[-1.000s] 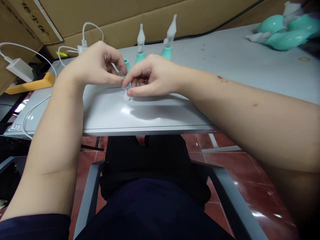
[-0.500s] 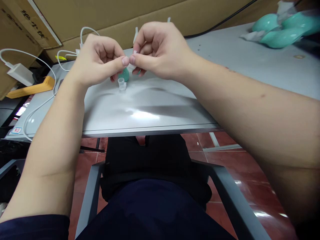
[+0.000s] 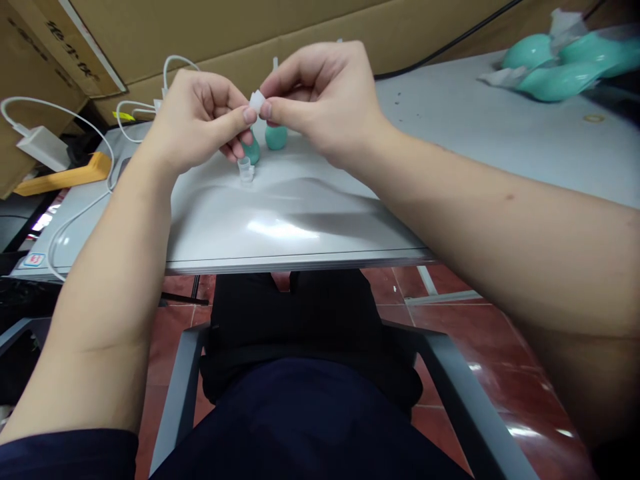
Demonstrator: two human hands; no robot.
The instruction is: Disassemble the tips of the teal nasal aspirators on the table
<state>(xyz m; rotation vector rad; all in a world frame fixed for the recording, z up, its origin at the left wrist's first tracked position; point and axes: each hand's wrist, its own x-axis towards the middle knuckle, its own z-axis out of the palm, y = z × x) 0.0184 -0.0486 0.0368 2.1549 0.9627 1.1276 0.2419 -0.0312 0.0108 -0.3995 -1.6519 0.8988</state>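
Both hands are raised above the grey table (image 3: 450,133), meeting over its middle strip, a little in from the near edge. The left hand (image 3: 195,117) and the right hand (image 3: 320,97) pinch one small white piece (image 3: 256,101) between them — left thumb and forefinger on its left side, right thumb and forefinger on its right, thumb tips almost touching. The other fingers of each hand are curled in. What sort of piece it is cannot be told; it is small and mostly covered.

Right below the hands, on the table, stands a clear little cap (image 3: 245,169), upright, touching neither hand. Just behind it are two teal bulbs: one (image 3: 251,151) partly hidden by the left fingers, the other (image 3: 275,137) under the right hand. Their upper parts are hidden.

Toward the far right corner lies a heap of teal bulbs (image 3: 560,63) — well apart from the hands. At the left edge a white cable (image 3: 75,220) loops over the table; a white charger (image 3: 40,147) and a yellow bar (image 3: 65,175) sit beyond that edge. Cardboard (image 3: 225,27) leans along the far edge. The person sits in a grey chair (image 3: 450,393), lap below the near edge.
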